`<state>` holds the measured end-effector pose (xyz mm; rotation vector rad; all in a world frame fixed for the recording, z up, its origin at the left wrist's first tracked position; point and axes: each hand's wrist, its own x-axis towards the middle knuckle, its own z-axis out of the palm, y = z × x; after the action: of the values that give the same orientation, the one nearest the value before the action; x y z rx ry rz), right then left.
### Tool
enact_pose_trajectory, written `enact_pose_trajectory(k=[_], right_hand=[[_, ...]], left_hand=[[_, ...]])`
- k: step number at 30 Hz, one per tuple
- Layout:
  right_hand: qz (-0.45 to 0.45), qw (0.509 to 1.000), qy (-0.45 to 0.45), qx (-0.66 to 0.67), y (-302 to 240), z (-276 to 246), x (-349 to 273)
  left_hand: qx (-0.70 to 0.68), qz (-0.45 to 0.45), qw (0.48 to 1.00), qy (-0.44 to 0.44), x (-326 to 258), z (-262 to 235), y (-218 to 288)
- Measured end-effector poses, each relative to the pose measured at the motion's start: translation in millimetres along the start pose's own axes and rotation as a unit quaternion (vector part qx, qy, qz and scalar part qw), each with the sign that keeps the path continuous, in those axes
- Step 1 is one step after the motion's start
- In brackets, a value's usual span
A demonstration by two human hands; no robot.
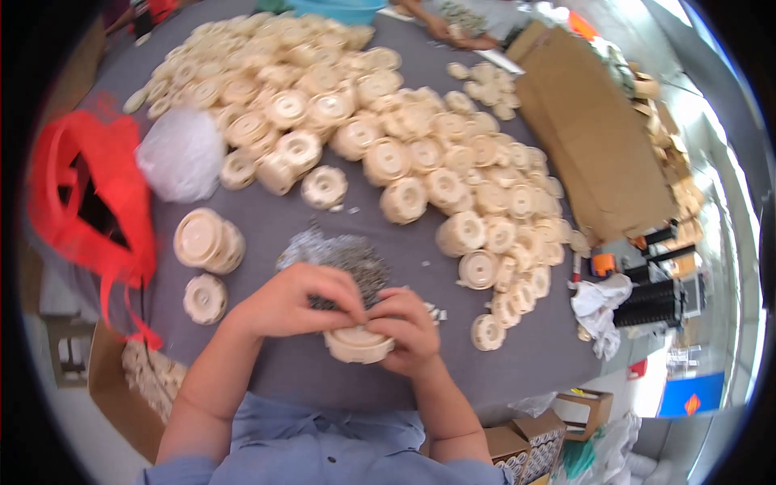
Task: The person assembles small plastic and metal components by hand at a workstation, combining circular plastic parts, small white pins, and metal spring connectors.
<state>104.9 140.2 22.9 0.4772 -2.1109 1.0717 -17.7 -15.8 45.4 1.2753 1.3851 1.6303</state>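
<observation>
A round cream plastic part (358, 349) is held just above the near edge of the table, tilted with its rim toward me. My right hand (411, 333) is closed around its right side, thumb and fingers bent over the top. From the left, my left hand (301, 301) reaches over the part with its fingertips pinched together at the upper face. Whatever lies in that pinch is too small to make out. Right behind both hands, small grey metal pieces (361, 263) lie in a heap on clear plastic film (304, 245).
A large pile of cream round parts (388, 158) spreads over the grey table (267, 368). A few stand apart at left (204, 299). Around them are a white plastic bundle (182, 153), a red bag (133, 206), a cardboard sheet (602, 137) and another person's hand (440, 31). Boxes stand below.
</observation>
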Motion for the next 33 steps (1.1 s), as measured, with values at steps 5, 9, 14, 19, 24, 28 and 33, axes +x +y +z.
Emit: enact_pose_trajectory(k=[5,9,14,19,24,28,33], right_hand=[[-0.004,0.998,0.007,0.054,8,10,-6],[-0.007,0.999,0.024,0.038,10,8,-8],[0.011,0.998,0.036,0.049,13,5,-10],[0.011,0.997,0.065,0.030,18,5,-11],[0.027,0.997,0.077,0.005,17,3,-12],[0.025,0.996,0.080,0.009,18,3,-11],[0.038,0.996,0.078,0.008,18,5,-12]], left_hand=[[0.073,-0.031,0.996,0.045,-5,4,5],[0.028,-0.061,0.998,0.006,-2,0,3],[-0.028,-0.017,0.999,0.007,3,0,-1],[0.049,0.002,0.998,0.042,3,10,-5],[0.068,0.033,0.993,0.088,4,15,-13],[0.084,0.053,0.991,0.094,3,16,-16],[0.086,0.039,0.990,0.107,5,16,-17]])
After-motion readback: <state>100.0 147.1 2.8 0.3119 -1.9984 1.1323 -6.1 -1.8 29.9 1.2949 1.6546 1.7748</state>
